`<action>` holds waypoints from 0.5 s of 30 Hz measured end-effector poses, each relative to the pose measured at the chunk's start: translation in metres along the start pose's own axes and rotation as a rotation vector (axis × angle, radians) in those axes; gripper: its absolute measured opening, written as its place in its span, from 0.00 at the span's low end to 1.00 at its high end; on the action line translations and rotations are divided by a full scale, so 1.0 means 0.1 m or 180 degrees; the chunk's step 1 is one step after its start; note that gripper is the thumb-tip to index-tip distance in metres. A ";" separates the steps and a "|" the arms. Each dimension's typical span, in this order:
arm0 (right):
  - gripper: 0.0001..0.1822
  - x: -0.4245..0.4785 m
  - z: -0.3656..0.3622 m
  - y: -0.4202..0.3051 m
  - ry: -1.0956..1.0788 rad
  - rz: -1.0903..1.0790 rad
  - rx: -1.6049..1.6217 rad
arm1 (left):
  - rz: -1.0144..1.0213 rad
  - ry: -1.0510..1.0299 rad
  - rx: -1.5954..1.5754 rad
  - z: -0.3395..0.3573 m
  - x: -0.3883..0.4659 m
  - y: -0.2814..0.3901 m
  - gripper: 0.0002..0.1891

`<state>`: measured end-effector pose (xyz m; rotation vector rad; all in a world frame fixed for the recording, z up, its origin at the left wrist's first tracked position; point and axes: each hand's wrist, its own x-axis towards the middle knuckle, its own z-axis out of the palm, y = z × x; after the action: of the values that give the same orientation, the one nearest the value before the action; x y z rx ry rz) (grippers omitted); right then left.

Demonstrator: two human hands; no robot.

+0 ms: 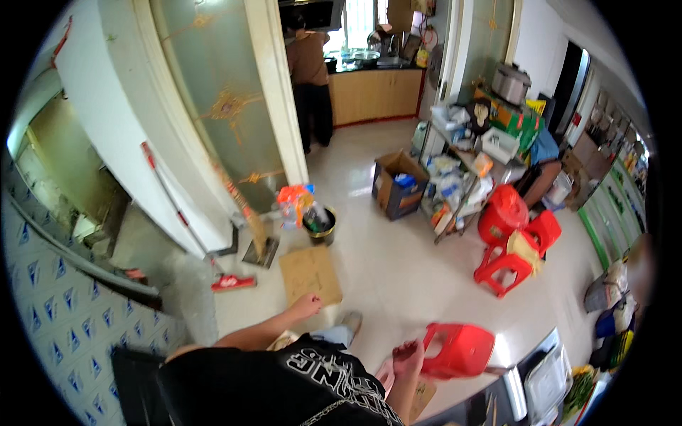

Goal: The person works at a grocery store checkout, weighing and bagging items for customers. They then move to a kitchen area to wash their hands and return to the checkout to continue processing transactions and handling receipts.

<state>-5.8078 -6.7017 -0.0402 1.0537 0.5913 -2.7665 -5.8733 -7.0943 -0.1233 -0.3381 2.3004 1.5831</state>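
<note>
My left hand [308, 305] is held out above the lower edge of a flat brown cardboard sheet [311, 274] on the floor; its fingers are curled and nothing shows in them. My right hand [408, 357] is beside a red plastic stool [463, 350], palm side up with the fingers curled in; no object shows in it, and whether it touches the stool cannot be told. Past the cardboard stands a black bin [322, 234] filled with rubbish, next to an orange plastic bag [294, 201]. A red floor squeegee or mop [234, 283] leans on the wall at left.
Another person [310, 58] stands at the kitchen counter [373, 98]. An open cardboard box [397, 194] stands beside a loaded shelf rack [453, 213]. Red stools [498, 285] and a lidded red bucket [501, 215] are at right. A table [471, 407] with a clear container [546, 378] is at lower right.
</note>
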 end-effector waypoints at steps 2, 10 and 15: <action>0.12 0.73 0.48 -0.10 -0.0058 0.0144 0.0060 | 0.1373 0.0231 0.0286 -0.02 1.12 0.39 0.13; 0.13 2.61 3.16 -0.77 -0.0251 0.0381 -0.1631 | 0.1422 -0.0592 -0.0375 0.08 3.41 3.53 0.16; 0.12 4.44 4.43 -0.99 -0.0145 0.0573 -0.1592 | 0.0905 -0.0250 -0.0846 -0.85 5.25 3.82 0.14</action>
<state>-6.4372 -6.7776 -0.0009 0.8735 1.0511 -2.3000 -6.5096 -7.0434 0.0245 -0.0068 2.1549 2.0083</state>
